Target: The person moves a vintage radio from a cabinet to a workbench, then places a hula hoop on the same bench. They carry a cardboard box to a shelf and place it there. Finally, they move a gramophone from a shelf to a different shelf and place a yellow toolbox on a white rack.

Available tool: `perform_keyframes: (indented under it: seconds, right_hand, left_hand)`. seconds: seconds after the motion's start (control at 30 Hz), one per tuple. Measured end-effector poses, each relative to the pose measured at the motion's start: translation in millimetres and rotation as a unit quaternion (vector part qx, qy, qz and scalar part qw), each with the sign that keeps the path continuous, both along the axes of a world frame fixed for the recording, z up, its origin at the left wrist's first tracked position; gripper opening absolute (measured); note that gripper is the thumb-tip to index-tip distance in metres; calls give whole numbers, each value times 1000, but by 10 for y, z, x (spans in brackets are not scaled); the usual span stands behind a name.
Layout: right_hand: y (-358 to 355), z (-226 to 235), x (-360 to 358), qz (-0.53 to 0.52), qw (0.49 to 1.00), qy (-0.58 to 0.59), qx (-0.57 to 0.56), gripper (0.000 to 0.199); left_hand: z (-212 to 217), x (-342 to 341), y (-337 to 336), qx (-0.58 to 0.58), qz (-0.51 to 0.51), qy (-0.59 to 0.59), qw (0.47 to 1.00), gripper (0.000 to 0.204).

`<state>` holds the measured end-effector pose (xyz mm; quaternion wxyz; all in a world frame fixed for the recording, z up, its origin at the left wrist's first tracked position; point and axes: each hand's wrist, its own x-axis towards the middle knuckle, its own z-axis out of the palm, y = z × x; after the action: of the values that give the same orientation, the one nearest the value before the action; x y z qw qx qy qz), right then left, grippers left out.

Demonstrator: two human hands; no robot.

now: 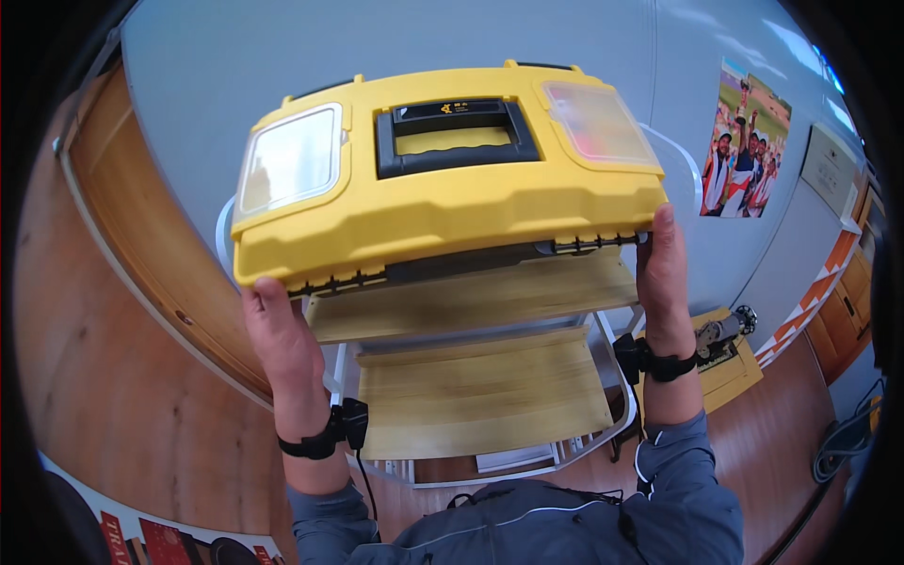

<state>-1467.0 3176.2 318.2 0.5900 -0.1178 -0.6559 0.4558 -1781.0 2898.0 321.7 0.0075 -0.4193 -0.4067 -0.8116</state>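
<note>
A yellow toolbox [443,213] with a black carrying handle and two clear-lidded compartments on its top spans the space between my hands. My left hand [282,331] grips its lower left corner, thumb on the front edge and the fingers hidden underneath. At the lower right corner my right hand [663,268] holds it the same way, thumb pointing up. The box tilts, its right end higher than its left. Beneath it stands a white-framed rack with wooden shelves [485,400]; whether the box touches the rack is hidden.
Behind the rack rises a pale blue-grey wall [377,38] with a poster [747,141]. A wooden door [155,226] is at left. Right of the rack, a mechanical device [723,330] sits on a low wooden stand [744,377]. Coiled cables [847,438] lie at far right.
</note>
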Motion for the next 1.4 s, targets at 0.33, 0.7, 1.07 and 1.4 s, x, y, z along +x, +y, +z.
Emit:
perform_keyframes:
  seconds: [0.33,0.7,1.07,1.4]
  right_hand:
    - [599,-335,-582,-145,976,-146,76,37]
    - [804,-842,-887,-383,865,-182,270,53]
    - [930,-965,-842,-436,826,-150,325,71]
    - [899,-1004,-794,-418,831,-127,344,71]
  left_hand:
    - [-438,-598,1040,-198,199,105,954,71]
    - [-897,-691,1198,-249,476,237,809,64]
    - [-1211,-829,1367,-259,578,195,749,63]
    - [-1130,-829,1382,-260,589,239,727,64]
